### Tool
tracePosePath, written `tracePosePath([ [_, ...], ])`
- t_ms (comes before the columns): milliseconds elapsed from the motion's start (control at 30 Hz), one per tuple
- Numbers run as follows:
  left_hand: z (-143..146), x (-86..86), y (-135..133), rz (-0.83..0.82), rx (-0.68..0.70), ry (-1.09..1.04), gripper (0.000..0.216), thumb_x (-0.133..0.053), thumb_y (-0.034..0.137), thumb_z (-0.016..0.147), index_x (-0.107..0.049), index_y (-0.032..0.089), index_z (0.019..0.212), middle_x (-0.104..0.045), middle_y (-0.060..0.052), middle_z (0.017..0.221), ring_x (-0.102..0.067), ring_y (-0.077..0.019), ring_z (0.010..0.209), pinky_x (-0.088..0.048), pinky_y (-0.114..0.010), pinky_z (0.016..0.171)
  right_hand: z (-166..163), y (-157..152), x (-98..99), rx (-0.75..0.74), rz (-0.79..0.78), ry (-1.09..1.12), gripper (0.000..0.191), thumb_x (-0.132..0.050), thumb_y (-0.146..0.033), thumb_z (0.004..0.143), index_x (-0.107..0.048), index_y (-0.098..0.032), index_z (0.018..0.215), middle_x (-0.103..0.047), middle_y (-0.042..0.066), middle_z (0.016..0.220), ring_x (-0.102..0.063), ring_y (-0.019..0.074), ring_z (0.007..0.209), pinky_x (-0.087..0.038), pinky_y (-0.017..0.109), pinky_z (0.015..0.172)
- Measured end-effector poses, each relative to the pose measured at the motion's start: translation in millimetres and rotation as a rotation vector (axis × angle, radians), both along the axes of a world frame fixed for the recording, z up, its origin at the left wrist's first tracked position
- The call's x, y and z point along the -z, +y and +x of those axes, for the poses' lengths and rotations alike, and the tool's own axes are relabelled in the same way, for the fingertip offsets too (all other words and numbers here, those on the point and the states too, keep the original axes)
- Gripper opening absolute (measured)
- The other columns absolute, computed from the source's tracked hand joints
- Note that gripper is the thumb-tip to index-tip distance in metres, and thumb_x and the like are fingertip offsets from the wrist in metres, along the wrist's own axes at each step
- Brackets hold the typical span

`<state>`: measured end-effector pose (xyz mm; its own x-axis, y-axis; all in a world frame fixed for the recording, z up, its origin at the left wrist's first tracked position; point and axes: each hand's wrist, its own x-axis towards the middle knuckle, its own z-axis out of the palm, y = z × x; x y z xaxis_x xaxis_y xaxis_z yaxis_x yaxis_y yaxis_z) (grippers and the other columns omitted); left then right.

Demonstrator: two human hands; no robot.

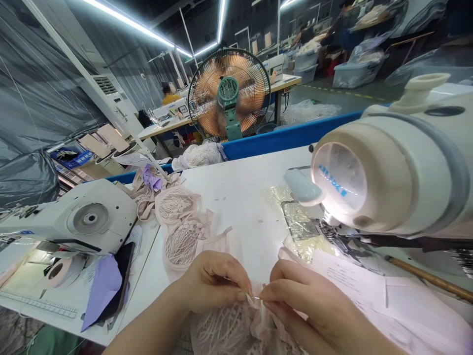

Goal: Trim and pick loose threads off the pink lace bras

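Observation:
Low in the middle of the view, my left hand (218, 281) pinches the edge of a pale pink lace bra (225, 328). Close beside it, my right hand (299, 296) is closed on the same garment, fingertips pressed together. Between the two sets of fingertips shows a small pale, shiny bit, too small to name. The lower part of the garment hangs toward me and is partly hidden by my hands. Just beyond my left hand, more pink lace cups (183, 241) lie flat on the white table (247, 197).
On the right stands a large sewing machine head (399, 172), with paper sheets (351, 276) below it. Another sewing machine (88, 217) is at left, near purple paper (103, 286) and a tape roll (64, 271). A big fan (229, 93) stands beyond the blue edge (288, 135).

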<state>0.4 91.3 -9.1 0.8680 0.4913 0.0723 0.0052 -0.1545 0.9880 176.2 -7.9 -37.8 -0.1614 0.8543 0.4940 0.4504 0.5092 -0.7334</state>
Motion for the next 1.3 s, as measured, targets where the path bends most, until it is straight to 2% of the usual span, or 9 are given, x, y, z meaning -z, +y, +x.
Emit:
tracePosePath([
  [333, 1.7, -0.2, 0.1, 0.000, 0.022, -0.041, 0.007, -0.063, 0.010, 0.071, -0.069, 0.013, 0.071, -0.066, -0.010, 0.069, -0.061, -0.0144, 0.061, -0.049, -0.024, 0.057, 0.3, -1.2, -0.4, -0.002, -0.004, 0.003, 0.024, -0.036, -0.009, 0.083, -0.058, -0.018, 0.077, -0.048, 0.002, 0.068, -0.046, 0.0111, 0.057, -0.033, 0.021, 0.049],
  [567, 1.2, -0.4, -0.2, 0.129, 0.033, -0.041, 0.006, -0.062, 0.010, 0.071, -0.068, 0.011, 0.071, -0.067, -0.011, 0.069, -0.062, -0.0162, 0.063, -0.049, -0.025, 0.059, -0.2, -1.7, 1.4, -0.008, -0.024, -0.040, 0.027, -0.034, -0.011, 0.085, -0.058, -0.018, 0.076, -0.048, 0.002, 0.068, -0.045, 0.0127, 0.058, -0.032, 0.023, 0.049],
  [700, 0.7, 1.2, 0.5, 0.138, 0.049, -0.019, 0.006, -0.061, 0.010, 0.071, -0.067, 0.011, 0.071, -0.067, -0.012, 0.068, -0.062, -0.0165, 0.063, -0.049, -0.025, 0.060, 1.0, -0.6, -1.1, -0.016, -0.035, -0.063, 0.030, -0.032, -0.010, 0.085, -0.060, -0.018, 0.079, -0.047, 0.003, 0.068, -0.045, 0.0132, 0.058, -0.033, 0.024, 0.049],
  [900, 0.2, 3.1, 0.0, 0.042, 0.046, 0.054, 0.011, -0.064, 0.020, 0.072, -0.067, 0.011, 0.069, -0.066, -0.011, 0.067, -0.061, -0.0157, 0.062, -0.048, -0.025, 0.059, 4.2, 1.3, -5.8, -0.074, -0.042, -0.123, 0.030, -0.033, -0.008, 0.084, -0.061, -0.017, 0.086, -0.048, 0.003, 0.068, -0.047, 0.0136, 0.058, -0.035, 0.024, 0.049],
  [1100, -1.1, 6.5, -1.5, -0.087, 0.056, 0.115, 0.014, -0.065, 0.025, 0.070, -0.067, 0.011, 0.069, -0.065, -0.010, 0.069, -0.060, -0.0155, 0.064, -0.048, -0.025, 0.060, 2.4, 1.6, 3.5, -0.073, -0.030, -0.098, 0.028, -0.032, -0.009, 0.084, -0.059, -0.018, 0.079, -0.049, 0.003, 0.069, -0.046, 0.0133, 0.059, -0.035, 0.024, 0.049],
  [1300, 0.9, 7.5, -3.5, -0.278, -0.005, 0.146, 0.020, -0.069, 0.029, 0.066, -0.064, 0.010, 0.066, -0.060, -0.006, 0.060, -0.055, -0.0116, 0.053, -0.044, -0.023, 0.051, 1.5, 7.0, 0.7, -0.062, -0.082, -0.078, 0.025, -0.036, -0.009, 0.085, -0.059, -0.019, 0.083, -0.051, 0.003, 0.072, -0.050, 0.0129, 0.063, -0.039, 0.024, 0.054],
])
